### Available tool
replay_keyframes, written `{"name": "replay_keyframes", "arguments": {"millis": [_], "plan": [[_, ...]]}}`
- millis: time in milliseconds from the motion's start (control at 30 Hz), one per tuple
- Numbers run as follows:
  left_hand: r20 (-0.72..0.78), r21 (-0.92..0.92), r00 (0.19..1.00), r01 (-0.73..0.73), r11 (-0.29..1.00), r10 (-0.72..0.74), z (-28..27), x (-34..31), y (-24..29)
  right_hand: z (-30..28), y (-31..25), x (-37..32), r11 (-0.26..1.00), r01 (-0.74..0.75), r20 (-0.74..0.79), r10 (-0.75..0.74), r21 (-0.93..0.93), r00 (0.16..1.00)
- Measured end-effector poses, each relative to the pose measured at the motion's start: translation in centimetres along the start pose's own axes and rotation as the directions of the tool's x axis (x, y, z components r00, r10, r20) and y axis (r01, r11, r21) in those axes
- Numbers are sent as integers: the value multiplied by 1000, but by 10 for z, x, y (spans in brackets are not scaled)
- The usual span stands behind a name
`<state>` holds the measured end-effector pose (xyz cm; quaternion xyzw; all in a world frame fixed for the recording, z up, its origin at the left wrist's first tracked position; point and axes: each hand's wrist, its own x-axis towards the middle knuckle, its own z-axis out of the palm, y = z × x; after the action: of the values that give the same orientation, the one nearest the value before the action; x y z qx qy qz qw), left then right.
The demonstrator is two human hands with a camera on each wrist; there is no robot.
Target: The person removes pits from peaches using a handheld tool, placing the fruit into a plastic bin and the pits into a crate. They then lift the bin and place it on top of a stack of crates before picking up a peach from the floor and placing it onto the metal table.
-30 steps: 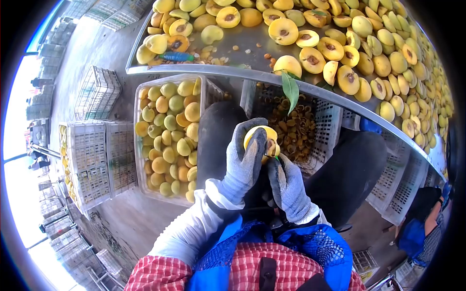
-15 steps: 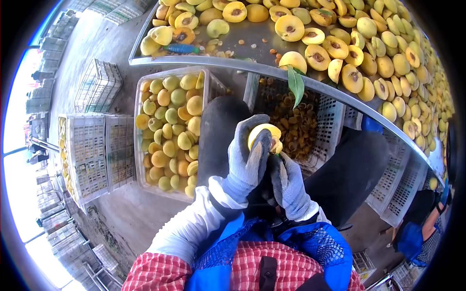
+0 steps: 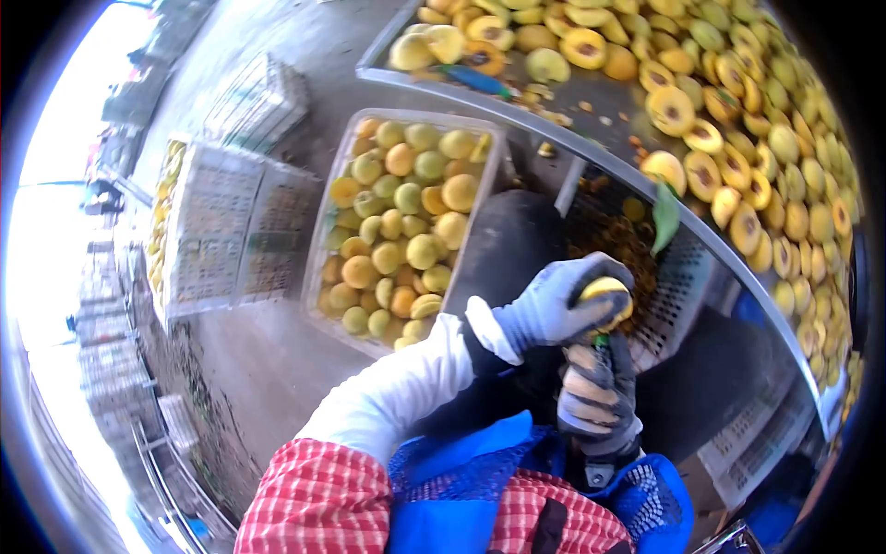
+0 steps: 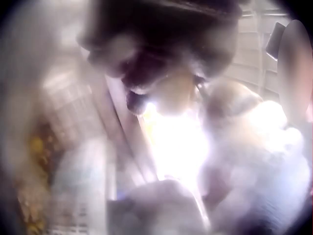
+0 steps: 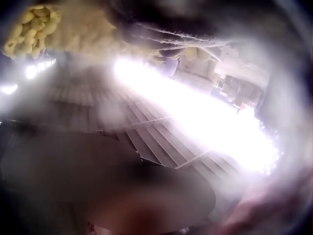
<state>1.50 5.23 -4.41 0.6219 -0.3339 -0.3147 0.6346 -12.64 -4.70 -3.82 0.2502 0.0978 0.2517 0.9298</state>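
In the head view my gloved left hand (image 3: 552,303) holds a yellow peach (image 3: 606,286), its fingers and thumb curled round it. Just below, my gloved right hand (image 3: 595,392) has its fingers curled round a slim tool, mostly hidden in the fist. A green part of the tool (image 3: 602,341) shows at the top of that fist, right under the peach. Dark glove fingers (image 4: 161,54) fill the top of the left wrist view, where glare washes out the middle. Glare and blur cover much of the right wrist view.
A metal table (image 3: 526,113) carries many halved peaches and a blue tool (image 3: 475,80). A crate of whole peaches (image 3: 318,268) stands left of my knee. Below the table edge, a crate (image 3: 685,286) holds dark scraps. Stacked crates (image 3: 208,226) stand farther left.
The head view has swung, so the table and crates sit farther right. My right hand has turned over, showing its curled fingers. The left still holds the peach.
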Motion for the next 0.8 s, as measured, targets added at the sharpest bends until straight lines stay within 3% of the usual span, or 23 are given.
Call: {"name": "replay_keyframes", "arguments": {"millis": [67,100,133,200,267,300,333,400,433,467,500,533,567,600,667,733,800], "plan": [[-20,62,995,-101,993,102,-6,-3,-7,2,3,9,997,-69,95,64,41,993],[-40,-182,999,-6,983,-1,0,-6,-10,1,7,16,991,-110,172,96,75,980],[-13,-484,984,151,862,-180,6,-13,-12,0,10,22,983,-150,249,119,106,961],[-99,-657,968,109,746,-229,19,-18,-28,4,18,28,990,-63,217,34,128,976],[-193,-743,925,79,665,-326,30,-24,-36,-13,11,32,996,-57,281,35,73,959],[-140,-896,800,148,418,-583,27,-26,-29,-22,1,37,991,-125,460,131,-44,878],[-305,-774,766,147,616,-566,19,-32,-23,-21,-2,44,998,-54,605,56,-21,794],[-197,-884,746,146,444,-637,6,-45,-21,-21,-14,27,976,217,505,-179,-17,845],[-368,-841,780,-46,540,-506,1,-52,-11,-25,-24,24,979,196,487,-147,-52,861],[-416,-769,835,-112,629,-360,-10,-69,1,-26,-28,17,958,263,320,-215,-115,923],[-538,-570,806,-132,811,-247,-25,-85,21,-34,-30,10,950,292,213,-264,-110,941],[-596,-527,752,-103,844,-281,-39,-106,25,-41,-33,4,941,319,106,-308,-113,946],[-659,-273,711,77,959,-245,-60,-126,30,-45,-36,0,947,290,63,-284,-139,957],[-751,-113,629,176,978,-200,-76,-151,5,-47,-37,-3,951,263,19,-263,-163,965],[-886,136,460,378,916,-59,-107,-204,-42,-51,-39,-5,953,234,-51,-248,-192,967],[-932,268,362,693,669,-1,-125,-263,-70,-53,-39,-5,952,226,-107,-251,-206,962],[-969,235,232,745,624,89,-142,-308,-100,-56,-40,-4,950,207,-163,-249,-235,955]]}}
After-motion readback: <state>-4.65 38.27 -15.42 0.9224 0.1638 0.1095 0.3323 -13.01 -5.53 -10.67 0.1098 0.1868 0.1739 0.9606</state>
